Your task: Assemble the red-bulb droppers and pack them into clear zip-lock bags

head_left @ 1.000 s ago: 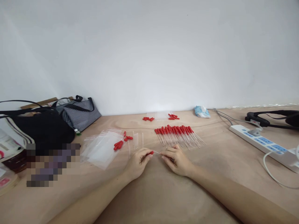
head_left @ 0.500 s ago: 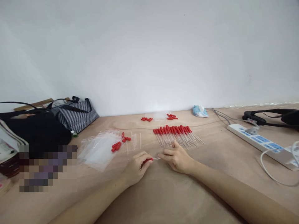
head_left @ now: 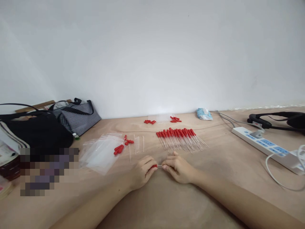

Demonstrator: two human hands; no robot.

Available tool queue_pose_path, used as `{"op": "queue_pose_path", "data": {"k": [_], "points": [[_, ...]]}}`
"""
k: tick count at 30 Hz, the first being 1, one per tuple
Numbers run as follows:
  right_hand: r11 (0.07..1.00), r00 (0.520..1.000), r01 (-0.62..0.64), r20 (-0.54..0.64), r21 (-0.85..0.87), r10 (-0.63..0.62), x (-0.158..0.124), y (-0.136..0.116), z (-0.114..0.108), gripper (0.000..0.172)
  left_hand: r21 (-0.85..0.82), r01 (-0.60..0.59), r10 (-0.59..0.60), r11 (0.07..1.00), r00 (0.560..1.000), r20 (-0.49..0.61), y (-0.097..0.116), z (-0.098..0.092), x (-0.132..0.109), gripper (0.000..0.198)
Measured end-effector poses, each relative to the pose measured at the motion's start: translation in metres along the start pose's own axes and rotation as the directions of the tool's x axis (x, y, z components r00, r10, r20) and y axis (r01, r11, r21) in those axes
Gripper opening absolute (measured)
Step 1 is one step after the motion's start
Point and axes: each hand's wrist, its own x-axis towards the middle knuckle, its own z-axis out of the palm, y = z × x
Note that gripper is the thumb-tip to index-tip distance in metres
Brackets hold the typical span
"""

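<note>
My left hand [head_left: 142, 173] is closed around a red rubber dropper bulb [head_left: 154, 166], most of it hidden by the fingers. Facing it, my right hand [head_left: 179, 168] pinches a thin clear dropper tube [head_left: 159, 166]. The tube's visible end meets the bulb's open end; how deep it sits inside I cannot tell. Beyond the hands lies a row of red-bulbed droppers [head_left: 176, 133], side by side with their tips toward me. Loose red bulbs [head_left: 118, 149] and several clear tubes [head_left: 136, 145] lie ahead of my left hand.
Clear zip bags [head_left: 102, 156] are stacked at the left, near a black bag [head_left: 45, 133] and a striped bag [head_left: 78, 117]. More red bulbs [head_left: 175, 119] lie by the wall. A tissue pack [head_left: 204, 114], power strip [head_left: 267, 147] and black headset [head_left: 274, 121] occupy the right.
My right hand has lowered slightly and its fingers have curled in closer around the tube. My left hand has shifted a little right, bringing the bulb level with the tube.
</note>
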Motion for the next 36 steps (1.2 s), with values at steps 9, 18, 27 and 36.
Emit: {"op": "queue_pose_path", "data": {"k": [9, 18, 27, 36], "points": [[0.928, 0.929, -0.366, -0.038, 0.071, 0.369, 0.039, 0.01, 0.004, 0.022, 0.245, 0.369, -0.258, 0.897, 0.885, -0.388, -0.043, -0.035, 0.0, 0.018], [0.802, 0.846, -0.532, -0.136, -0.27, 0.516, 0.086, 0.028, 0.017, 0.02, 0.422, 0.481, -0.377, 0.768, 0.873, -0.31, -0.106, -0.068, -0.006, 0.017], [0.776, 0.808, -0.589, -0.155, -0.226, 0.568, 0.119, 0.005, 0.031, 0.025, 0.445, 0.234, -0.25, 0.864, 0.968, -0.024, -0.116, -0.072, 0.014, 0.011], [0.666, 0.685, -0.728, -0.201, -0.165, 0.7, 0.152, -0.018, 0.057, 0.029, 0.297, 0.349, -0.283, 0.889, 0.928, -0.243, -0.105, -0.068, 0.017, 0.015]]}}
